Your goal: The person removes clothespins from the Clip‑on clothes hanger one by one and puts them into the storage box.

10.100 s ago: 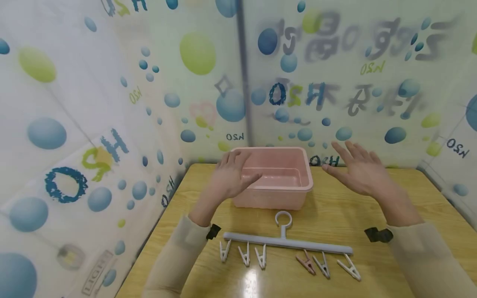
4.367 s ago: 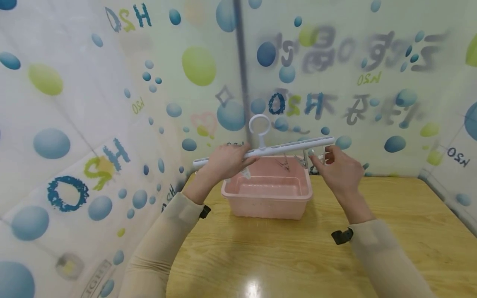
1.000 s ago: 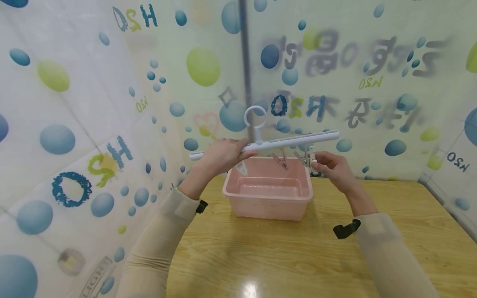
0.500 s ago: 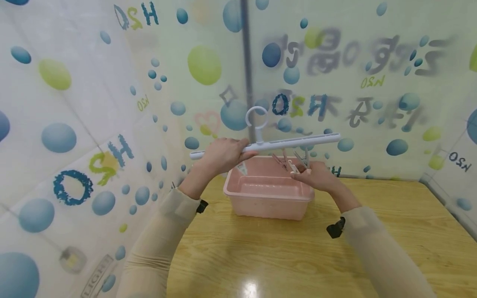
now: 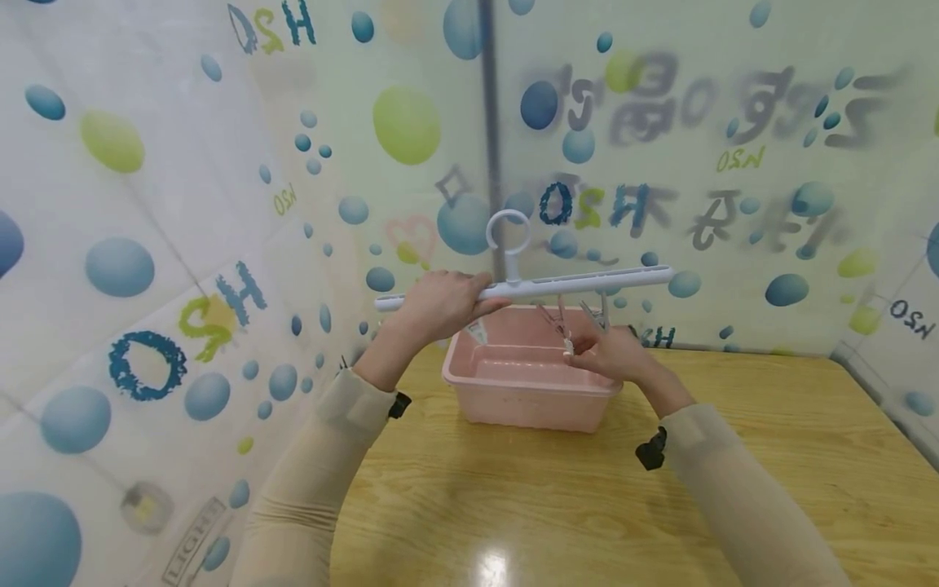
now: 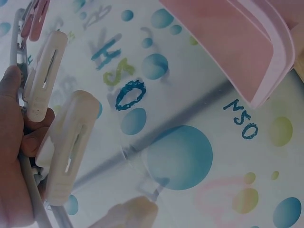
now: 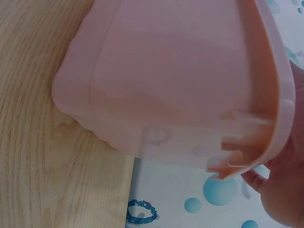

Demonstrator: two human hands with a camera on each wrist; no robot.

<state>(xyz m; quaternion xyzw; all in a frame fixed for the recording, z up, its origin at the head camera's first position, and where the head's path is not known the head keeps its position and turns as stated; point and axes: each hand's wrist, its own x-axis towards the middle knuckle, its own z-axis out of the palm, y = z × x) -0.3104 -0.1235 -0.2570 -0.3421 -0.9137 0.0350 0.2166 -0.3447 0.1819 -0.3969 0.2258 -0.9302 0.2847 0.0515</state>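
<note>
My left hand [image 5: 443, 306] grips the pale blue-grey bar of a clip hanger [image 5: 594, 281], held level-ish above the table with its ring hook upward. My right hand [image 5: 612, 352] reaches over the right side of a pink plastic basin [image 5: 531, 408], pinching a small white clothespin [image 5: 568, 346] inside the rim. From the bar's right half hang a pink clothespin [image 5: 554, 318] and a grey clothespin [image 5: 600, 311]. White clothespins [image 6: 71, 147] hang near my left fingers in the left wrist view. In the right wrist view, the basin wall hides most of my right hand [image 7: 285, 185].
The basin stands on a wooden table [image 5: 513, 505], near its back edge. Behind and to the left are curtains [image 5: 411, 187] printed with blue and green bubbles and lettering.
Over the last second, my right hand has carried the white clothespin from beneath the bar's right end left and down into the basin. Ten seconds ago, the hanger lay on the table and both hands were empty.
</note>
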